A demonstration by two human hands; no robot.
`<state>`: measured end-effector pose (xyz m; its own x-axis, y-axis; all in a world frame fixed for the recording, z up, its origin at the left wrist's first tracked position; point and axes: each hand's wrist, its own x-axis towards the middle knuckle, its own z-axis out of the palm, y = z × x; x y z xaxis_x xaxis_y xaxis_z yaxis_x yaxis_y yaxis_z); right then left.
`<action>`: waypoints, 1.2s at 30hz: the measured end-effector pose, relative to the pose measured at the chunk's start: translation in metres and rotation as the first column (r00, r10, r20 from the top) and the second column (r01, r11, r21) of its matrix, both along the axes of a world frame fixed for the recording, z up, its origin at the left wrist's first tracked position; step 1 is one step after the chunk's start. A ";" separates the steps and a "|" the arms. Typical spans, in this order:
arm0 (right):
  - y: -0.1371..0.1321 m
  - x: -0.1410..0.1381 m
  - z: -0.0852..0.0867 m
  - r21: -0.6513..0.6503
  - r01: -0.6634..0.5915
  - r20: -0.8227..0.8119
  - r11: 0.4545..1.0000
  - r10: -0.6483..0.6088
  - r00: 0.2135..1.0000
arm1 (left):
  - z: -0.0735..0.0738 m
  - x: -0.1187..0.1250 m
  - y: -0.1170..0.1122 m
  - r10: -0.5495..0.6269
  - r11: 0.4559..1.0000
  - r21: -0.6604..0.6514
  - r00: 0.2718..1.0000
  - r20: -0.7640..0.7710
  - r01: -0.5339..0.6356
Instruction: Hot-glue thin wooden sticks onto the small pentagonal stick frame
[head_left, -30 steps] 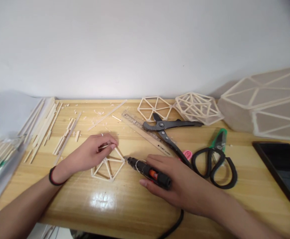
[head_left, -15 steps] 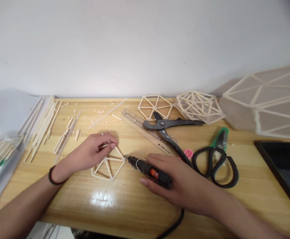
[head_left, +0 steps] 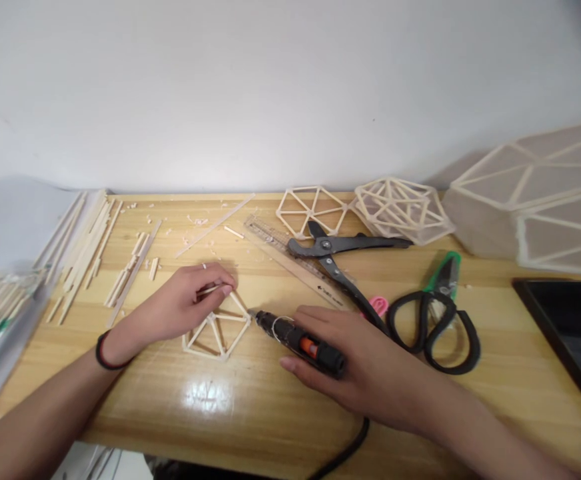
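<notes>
A small hexagon frame of pale wooden sticks (head_left: 219, 332) lies on the wooden table (head_left: 250, 400). My left hand (head_left: 180, 303) rests over its upper left part, fingers pinched on a thin wooden stick (head_left: 209, 291) held at the frame. My right hand (head_left: 365, 363) grips a black glue gun with an orange switch (head_left: 298, 341). The gun lies low and its tip points at the frame's right corner. A black cord runs off the front edge.
Black pliers (head_left: 338, 257), a clear ruler (head_left: 290, 263), black scissors (head_left: 438, 320) and a pink bit (head_left: 379, 305) lie to the right. Finished stick frames (head_left: 400, 210) and a large faceted shape (head_left: 540, 200) stand behind. Loose sticks (head_left: 90, 250) lie left; a dark tablet (head_left: 570, 327) lies right.
Almost nothing: both hands hold their places at the frame, and the view has tilted slightly, shifting everything a little.
</notes>
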<state>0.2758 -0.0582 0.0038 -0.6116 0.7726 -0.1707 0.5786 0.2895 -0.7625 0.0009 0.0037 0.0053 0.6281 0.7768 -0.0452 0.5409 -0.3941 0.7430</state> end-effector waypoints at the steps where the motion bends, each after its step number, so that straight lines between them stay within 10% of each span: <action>1: 0.000 0.000 0.000 0.000 0.000 0.003 1.000 0.000 1.000 | -0.001 0.000 0.000 -0.001 1.000 0.003 1.000 0.001 0.001; 36: -0.003 0.000 0.001 0.039 -0.002 0.011 0.999 0.002 1.000 | 0.002 0.003 0.001 0.029 1.000 0.009 0.997 -0.077 -0.029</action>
<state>0.2762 -0.0611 0.0047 -0.6114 0.7776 -0.1467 0.5859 0.3203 -0.7444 0.0040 0.0047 0.0069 0.6002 0.7952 -0.0863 0.6080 -0.3834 0.6952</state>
